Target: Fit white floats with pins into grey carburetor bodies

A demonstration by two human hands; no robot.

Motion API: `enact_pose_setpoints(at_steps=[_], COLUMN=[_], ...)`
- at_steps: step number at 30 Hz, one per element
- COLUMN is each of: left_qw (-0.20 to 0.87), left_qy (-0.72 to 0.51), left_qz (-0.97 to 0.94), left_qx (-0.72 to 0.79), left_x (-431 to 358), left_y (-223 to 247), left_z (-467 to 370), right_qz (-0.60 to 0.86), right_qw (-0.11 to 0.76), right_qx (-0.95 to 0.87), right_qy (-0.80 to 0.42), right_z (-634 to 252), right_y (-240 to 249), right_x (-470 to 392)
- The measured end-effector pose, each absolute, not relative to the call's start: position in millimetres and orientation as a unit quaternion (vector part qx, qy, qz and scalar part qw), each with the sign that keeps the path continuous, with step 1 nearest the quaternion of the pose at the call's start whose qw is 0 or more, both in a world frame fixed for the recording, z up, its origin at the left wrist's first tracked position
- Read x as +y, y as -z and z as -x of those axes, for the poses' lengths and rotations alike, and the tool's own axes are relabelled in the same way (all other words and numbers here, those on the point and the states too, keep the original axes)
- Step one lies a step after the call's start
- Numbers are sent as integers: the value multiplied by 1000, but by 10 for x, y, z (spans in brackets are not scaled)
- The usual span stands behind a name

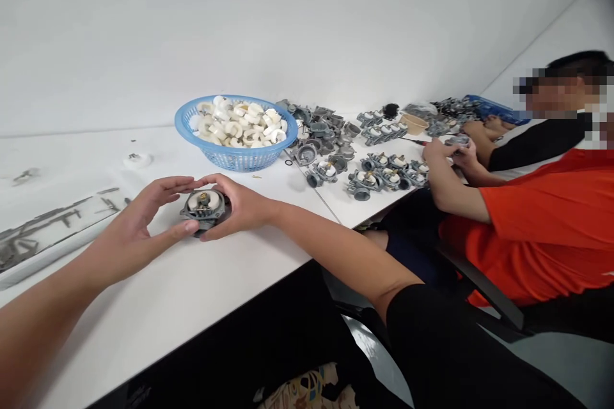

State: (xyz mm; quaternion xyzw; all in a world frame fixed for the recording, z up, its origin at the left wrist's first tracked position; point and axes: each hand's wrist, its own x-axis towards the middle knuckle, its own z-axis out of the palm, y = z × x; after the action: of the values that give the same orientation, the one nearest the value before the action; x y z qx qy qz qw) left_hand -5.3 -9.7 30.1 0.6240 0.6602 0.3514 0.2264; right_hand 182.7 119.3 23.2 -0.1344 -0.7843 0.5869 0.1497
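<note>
A grey metal carburetor body with a white float and a brass piece on top rests on the white table, between my two hands. My right hand is wrapped round its right side. On the other side, my left hand has its thumb on the front edge and its fingers along the back left. Just behind stands a blue basket full of white floats. One white float lies alone to the left of the basket.
At left is a white tray with small metal pins. Right of the basket are a heap of grey bodies and several bodies with floats. A person in an orange shirt and another person sit at right.
</note>
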Motion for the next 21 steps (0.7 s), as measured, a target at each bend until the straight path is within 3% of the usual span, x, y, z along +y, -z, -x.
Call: enact_pose_setpoints(at_steps=[4,11,21], left_qw=[295,385,385], left_qy=[-414,-462,-420], left_qz=[-603,-543,-511], left_qx=[615,586,643], left_x=[-115,-131,-90], left_y=[-295,-391,-382], left_z=[50,-110,59], right_qz=[138,152,387], right_qw=[168,284,438], right_qx=[-787,-780,-663], right_qy=[-577,-536,-467], right_z=[-1945,-2707,-4509], right_y=[-278,-286,-68], right_x=[1174,923,467])
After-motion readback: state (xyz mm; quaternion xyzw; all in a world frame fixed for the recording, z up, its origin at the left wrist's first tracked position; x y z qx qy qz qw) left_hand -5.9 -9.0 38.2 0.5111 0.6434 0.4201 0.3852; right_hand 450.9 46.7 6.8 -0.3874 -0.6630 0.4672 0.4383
